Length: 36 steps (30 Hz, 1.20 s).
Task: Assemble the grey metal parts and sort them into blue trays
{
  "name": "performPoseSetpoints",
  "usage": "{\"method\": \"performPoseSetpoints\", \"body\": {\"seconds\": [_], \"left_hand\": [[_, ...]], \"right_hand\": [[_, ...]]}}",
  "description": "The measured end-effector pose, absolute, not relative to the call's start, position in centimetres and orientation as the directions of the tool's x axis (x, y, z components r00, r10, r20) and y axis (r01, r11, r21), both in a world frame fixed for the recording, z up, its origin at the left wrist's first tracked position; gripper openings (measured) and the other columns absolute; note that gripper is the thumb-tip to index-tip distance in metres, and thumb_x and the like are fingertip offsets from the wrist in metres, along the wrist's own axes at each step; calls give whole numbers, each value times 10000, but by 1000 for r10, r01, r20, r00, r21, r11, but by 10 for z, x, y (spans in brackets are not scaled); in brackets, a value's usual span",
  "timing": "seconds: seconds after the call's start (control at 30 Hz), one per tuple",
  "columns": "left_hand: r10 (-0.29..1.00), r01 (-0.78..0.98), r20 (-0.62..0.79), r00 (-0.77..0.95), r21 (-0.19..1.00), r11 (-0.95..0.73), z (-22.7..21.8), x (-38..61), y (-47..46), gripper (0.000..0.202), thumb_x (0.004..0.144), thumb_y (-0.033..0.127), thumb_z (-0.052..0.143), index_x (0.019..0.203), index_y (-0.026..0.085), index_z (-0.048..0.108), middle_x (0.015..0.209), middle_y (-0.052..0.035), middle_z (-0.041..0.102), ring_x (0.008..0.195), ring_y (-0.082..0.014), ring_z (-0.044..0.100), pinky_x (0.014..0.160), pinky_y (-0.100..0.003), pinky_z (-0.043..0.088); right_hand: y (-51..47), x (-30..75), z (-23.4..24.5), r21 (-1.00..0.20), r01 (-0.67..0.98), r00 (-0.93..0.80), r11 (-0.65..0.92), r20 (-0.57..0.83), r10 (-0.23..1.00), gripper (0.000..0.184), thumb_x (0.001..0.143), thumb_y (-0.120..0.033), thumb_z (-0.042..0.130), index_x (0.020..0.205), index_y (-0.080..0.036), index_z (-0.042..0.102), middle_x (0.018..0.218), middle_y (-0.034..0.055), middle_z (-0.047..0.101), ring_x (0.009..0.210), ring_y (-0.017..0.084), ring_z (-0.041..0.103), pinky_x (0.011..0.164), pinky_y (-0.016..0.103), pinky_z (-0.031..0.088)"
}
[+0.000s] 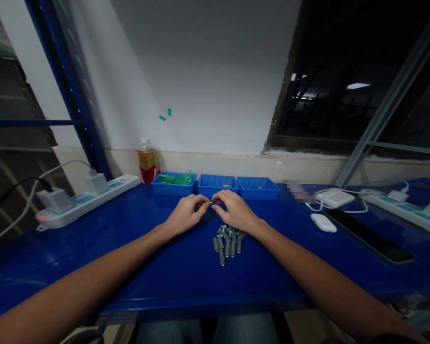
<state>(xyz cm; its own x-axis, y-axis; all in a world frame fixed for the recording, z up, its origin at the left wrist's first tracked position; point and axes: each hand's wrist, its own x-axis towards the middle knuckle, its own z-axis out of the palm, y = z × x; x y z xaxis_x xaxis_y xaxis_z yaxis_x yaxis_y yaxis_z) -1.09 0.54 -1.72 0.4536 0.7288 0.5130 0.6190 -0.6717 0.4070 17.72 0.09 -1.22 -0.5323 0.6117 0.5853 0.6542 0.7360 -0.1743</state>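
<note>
Between my two hands, above the blue tabletop, is a small shiny metal piece (pixel 210 202), too small to make out its exact kind. My left hand (pixel 186 213) pinches it with thumb and forefinger. From the other side, the curled thumb and fingers of my right hand (pixel 235 210) close on its end. A pile of silver metal cylinders (pixel 227 244) lies on the table just below my right hand, which hides part of it. Behind my hands stand three blue trays: the left one (pixel 174 190) with green plastic pieces, the middle one (pixel 218 190) and right one (pixel 258 192) with small metal parts.
A drink bottle (pixel 147 161) stands behind the left tray. White power strips with plugs, one at the left (pixel 93 200) and one at the right (pixel 412 210), flank the blue table (pixel 157 282). A phone (pixel 370 236), white earbud case (pixel 323 223) and white charger (pixel 335 197) lie at right.
</note>
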Motion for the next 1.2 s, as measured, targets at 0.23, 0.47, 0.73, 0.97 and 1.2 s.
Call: {"method": "performPoseSetpoints", "body": {"seconds": [0.23, 0.47, 0.73, 0.97, 1.2], "left_hand": [[719, 603, 462, 519, 398, -691, -16, -10, 3, 318, 912, 331, 352, 803, 180, 610, 760, -19, 652, 713, -163, 561, 678, -265, 396], [684, 538, 557, 471, 432, -723, -18, -8, 1, 205, 845, 312, 504, 973, 175, 586, 825, -28, 645, 782, -164, 573, 724, -265, 429], [717, 597, 543, 437, 421, -682, -17, -7, 2, 250, 898, 323, 416, 943, 178, 614, 864, -31, 668, 790, -171, 574, 719, -274, 410], [730, 615, 494, 472, 409, -674, -14, -9, 1, 296, 911, 332, 373, 831, 168, 605, 758, -17, 645, 724, -162, 567, 682, -262, 396], [742, 565, 472, 477, 481, -670, -18, -7, 2, 287, 914, 346, 362, 924, 168, 586, 778, -17, 634, 734, -152, 577, 689, -252, 416]], "right_hand": [[-3, 176, -10, -153, 661, -529, 735, 599, 601, 64, 859, -216, 510, 851, -178, 561, 857, 49, 582, 860, 175, 520, 781, 301, 396], [-1, 174, -12, -199, 665, -492, 720, 608, 623, 168, 894, -220, 432, 769, -177, 535, 791, 38, 560, 803, 159, 516, 741, 284, 394], [-4, 175, -10, -237, 643, -500, 728, 590, 634, 77, 865, -247, 504, 854, -176, 532, 843, 41, 578, 845, 169, 527, 768, 292, 406], [-6, 174, -8, -185, 619, -544, 763, 601, 586, 80, 867, -191, 502, 938, -179, 536, 922, 56, 584, 907, 174, 526, 805, 294, 407], [-2, 174, -11, -194, 651, -515, 734, 598, 614, 138, 912, -236, 428, 856, -169, 535, 855, 54, 579, 853, 166, 526, 777, 287, 404]]}}
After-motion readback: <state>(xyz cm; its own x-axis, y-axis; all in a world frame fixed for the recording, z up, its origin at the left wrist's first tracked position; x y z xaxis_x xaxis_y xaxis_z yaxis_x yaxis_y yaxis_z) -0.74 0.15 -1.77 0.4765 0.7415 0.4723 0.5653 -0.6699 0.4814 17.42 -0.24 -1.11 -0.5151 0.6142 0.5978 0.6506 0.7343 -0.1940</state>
